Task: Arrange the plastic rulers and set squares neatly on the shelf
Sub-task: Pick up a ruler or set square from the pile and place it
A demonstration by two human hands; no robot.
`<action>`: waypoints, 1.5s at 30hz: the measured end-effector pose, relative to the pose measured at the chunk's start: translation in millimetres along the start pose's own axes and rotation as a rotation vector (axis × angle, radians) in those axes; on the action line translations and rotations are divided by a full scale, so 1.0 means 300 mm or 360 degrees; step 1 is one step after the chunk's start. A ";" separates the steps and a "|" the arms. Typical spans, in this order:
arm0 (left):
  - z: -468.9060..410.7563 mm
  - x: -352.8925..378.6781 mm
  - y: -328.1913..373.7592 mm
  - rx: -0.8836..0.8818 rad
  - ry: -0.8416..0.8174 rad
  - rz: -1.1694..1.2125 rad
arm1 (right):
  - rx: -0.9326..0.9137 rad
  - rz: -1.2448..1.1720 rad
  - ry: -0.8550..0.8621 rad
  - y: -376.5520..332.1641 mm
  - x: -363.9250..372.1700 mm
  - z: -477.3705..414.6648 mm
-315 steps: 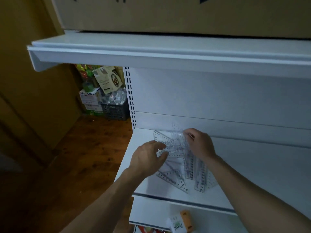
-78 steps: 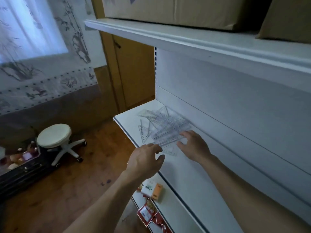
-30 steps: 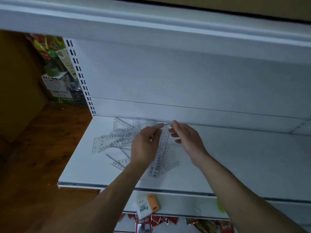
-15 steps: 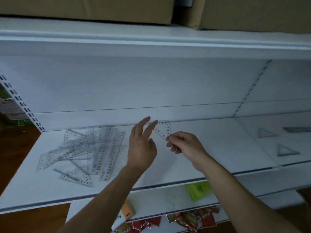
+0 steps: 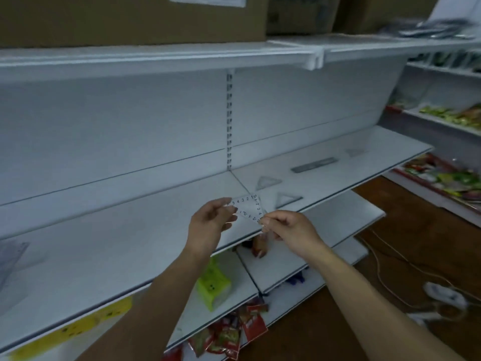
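A small clear set square [image 5: 249,207] with black numbers hangs in the air above the white shelf [image 5: 130,251]. My left hand [image 5: 212,221] pinches its left corner and my right hand [image 5: 287,228] pinches its lower right corner. On the shelf section to the right lie two clear set squares [image 5: 268,181] [image 5: 287,198], a stack of straight rulers [image 5: 313,164] and a further set square [image 5: 354,151]. The edge of the loose pile of rulers [image 5: 11,259] shows at the far left of the shelf.
Cardboard boxes [image 5: 135,19] stand on the top shelf. The lower shelf [image 5: 346,217] holds a green pack [image 5: 212,286] and red packets [image 5: 234,332]. A white power strip [image 5: 446,295] with its cable lies on the wooden floor at right, beside another stocked rack [image 5: 447,121].
The view has swung right, away from the loose pile. My right hand has carried the small set square rightwards, and my left hand now pinches its other corner.
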State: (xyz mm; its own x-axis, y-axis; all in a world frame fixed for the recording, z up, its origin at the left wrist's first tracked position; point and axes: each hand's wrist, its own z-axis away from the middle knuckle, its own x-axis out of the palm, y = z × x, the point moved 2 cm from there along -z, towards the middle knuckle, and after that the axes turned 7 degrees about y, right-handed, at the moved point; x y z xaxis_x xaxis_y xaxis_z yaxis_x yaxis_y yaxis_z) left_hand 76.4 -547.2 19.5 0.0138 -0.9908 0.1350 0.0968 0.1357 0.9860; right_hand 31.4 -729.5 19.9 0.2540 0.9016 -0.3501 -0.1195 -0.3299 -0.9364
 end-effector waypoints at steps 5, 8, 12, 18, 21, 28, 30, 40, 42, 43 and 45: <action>0.047 0.308 -0.056 -0.0027 -0.0179 -0.0008 | 0.0039 -0.0094 0.0171 0.122 -0.287 0.024; 0.046 0.454 -0.080 0.0001 -0.0234 -0.0048 | 0.0086 -0.0062 0.0238 0.184 -0.413 0.014; 0.011 0.625 -0.103 0.0056 -0.0291 -0.0109 | 0.0127 -0.0052 0.0369 0.266 -0.544 -0.033; -0.101 0.880 -0.173 0.0074 -0.0347 -0.0115 | 0.0150 -0.0076 0.0450 0.365 -0.736 -0.187; -0.178 1.015 -0.177 0.0115 -0.0345 -0.0092 | 0.0168 -0.0111 0.0463 0.395 -0.836 -0.292; -0.349 1.188 -0.169 0.0163 -0.0250 -0.0101 | 0.0171 -0.0034 0.0367 0.397 -0.982 -0.542; -0.381 1.191 -0.162 0.0157 -0.0187 -0.0078 | 0.0108 -0.0025 0.0326 0.390 -0.981 -0.594; -0.462 1.038 -0.127 0.0229 0.0288 0.0045 | -0.0158 -0.0078 -0.0080 0.320 -0.804 -0.826; -0.464 1.002 -0.123 0.0244 0.0410 0.0027 | -0.0195 -0.0093 -0.0178 0.311 -0.762 -0.860; -0.463 0.986 -0.119 0.0249 0.0473 0.0012 | -0.0208 -0.0103 -0.0216 0.308 -0.741 -0.877; -0.459 0.959 -0.114 0.0244 0.0582 -0.0006 | -0.0247 -0.0116 -0.0296 0.303 -0.702 -0.905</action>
State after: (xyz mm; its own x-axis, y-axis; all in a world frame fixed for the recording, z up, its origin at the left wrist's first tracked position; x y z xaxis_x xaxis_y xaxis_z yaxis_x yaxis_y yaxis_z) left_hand 214.0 -836.8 11.1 0.3697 -0.9220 0.1152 -0.0521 0.1032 0.9933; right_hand 227.8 -1025.3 2.1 0.0738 0.9558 -0.2844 0.0448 -0.2881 -0.9565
